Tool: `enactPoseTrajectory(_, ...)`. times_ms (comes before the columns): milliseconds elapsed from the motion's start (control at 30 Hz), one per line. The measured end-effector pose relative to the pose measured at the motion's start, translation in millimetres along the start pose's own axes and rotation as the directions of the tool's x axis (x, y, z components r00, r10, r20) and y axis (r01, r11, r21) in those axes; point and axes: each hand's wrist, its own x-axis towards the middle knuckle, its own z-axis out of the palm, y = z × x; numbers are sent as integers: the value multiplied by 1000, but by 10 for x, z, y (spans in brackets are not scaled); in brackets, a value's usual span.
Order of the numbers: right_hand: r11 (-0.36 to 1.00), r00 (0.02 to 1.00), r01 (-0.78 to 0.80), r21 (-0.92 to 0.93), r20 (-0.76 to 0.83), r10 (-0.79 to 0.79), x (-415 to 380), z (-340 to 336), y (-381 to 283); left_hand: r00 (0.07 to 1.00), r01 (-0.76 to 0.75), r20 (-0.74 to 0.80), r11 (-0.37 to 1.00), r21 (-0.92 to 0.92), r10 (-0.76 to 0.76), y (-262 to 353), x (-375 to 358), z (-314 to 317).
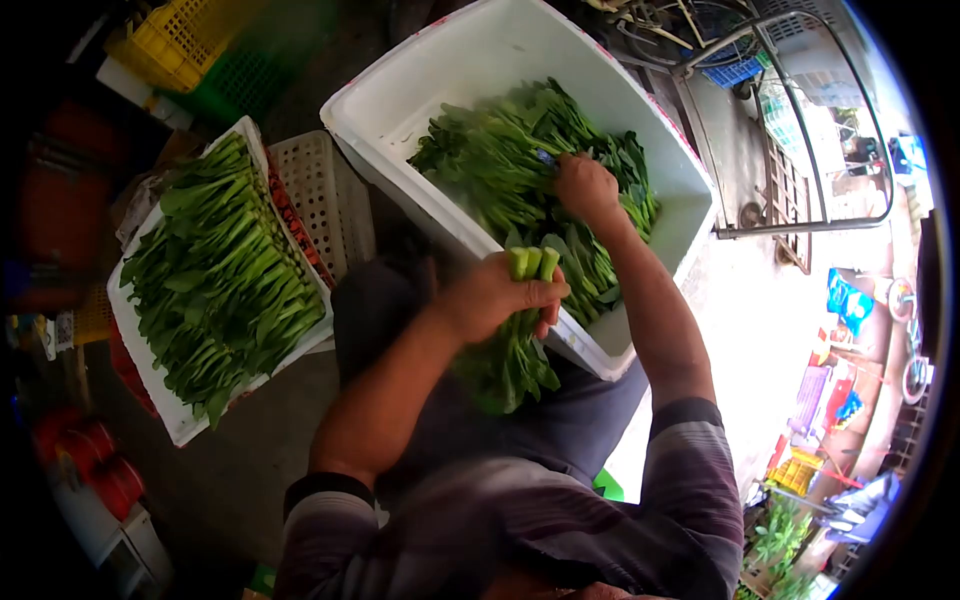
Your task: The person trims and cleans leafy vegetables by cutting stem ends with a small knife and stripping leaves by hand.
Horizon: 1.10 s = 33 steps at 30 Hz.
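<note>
My left hand (490, 298) is wrapped round a small bunch of leafy green stalks (525, 365), its thick pale-green cut ends pointing up and its leaves hanging down over my lap. Inside the white foam box (440, 212), my right hand (588, 187) is closed over the heap of leafy greens (490, 150). A small blue thing (545, 157) shows beside its fingertips; what the fingers hold is hidden. The box stands tilted in view, just in front of my knees.
To the left, a white foam tray (160, 415) carries neatly laid leafy greens (215, 280), beside a perforated pale crate (315, 185). A yellow crate (180, 45) stands at upper left. A metal-framed cart (800, 232) is at upper right, with red containers (105, 470) at lower left.
</note>
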Motion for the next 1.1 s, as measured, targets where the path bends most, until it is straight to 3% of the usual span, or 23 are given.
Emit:
enactPoseTrajectory(100,998,998,58,-12,-27,-58,-54,-85,-17,1000,-29,-11,999,-20,28,-9,20,-22)
enactPoseTrajectory(367,915,997,49,401,-76,-20,-298,-712,109,997,-58,-45,995,85,62,-45,16,-23)
enactPoseTrajectory(533,729,997,-68,681,31,64,-681,-1054,186,982,-114,-131,981,159,136,-18,-33,77)
enactPoseTrajectory(600,611,984,-176,771,142,105,-868,-1250,180,974,-123,-157,966,227,161,26,-60,171)
enactPoseTrajectory(700,394,983,-164,904,119,137,-1072,-1203,298,964,-163,-161,949,269,211,62,-133,298)
enactPoseTrajectory(800,440,988,-131,888,82,128,-1354,-1358,334,931,-276,-150,909,311,334,220,-314,446)
enactPoseTrajectory(867,509,996,-82,857,61,60,-1600,-1545,275,900,-315,-145,842,437,412,433,-446,527)
enactPoseTrajectory(933,573,997,-49,818,73,-20,-1851,-1745,182,905,-265,-134,782,564,404,677,-568,739)
enactPoseTrajectory(1033,686,966,156,710,35,-255,-2039,-1949,63,944,-138,-106,669,730,311,779,-521,965)
enactPoseTrajectory(1100,613,957,211,761,-35,-287,-2117,-1968,-74,970,-88,-76,621,779,233,672,-424,1068)
